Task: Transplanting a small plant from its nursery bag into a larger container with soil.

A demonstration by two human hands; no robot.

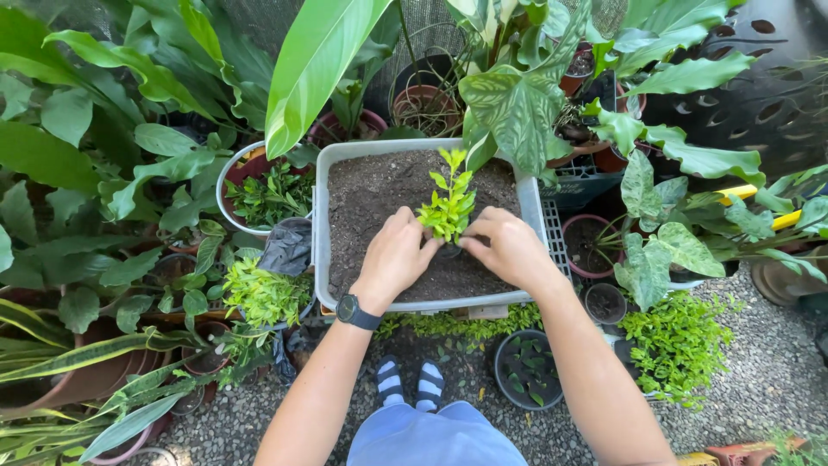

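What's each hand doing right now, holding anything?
Left hand: closed around the base of the small yellow-green plant, over the soil in the grey tub.
Right hand: closed on the same plant's base from the other side.

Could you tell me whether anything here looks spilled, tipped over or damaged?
Nothing stands out. The soil stays inside the grey tub, the small plant stands upright between the left hand and right hand, and nearby pots sit upright.
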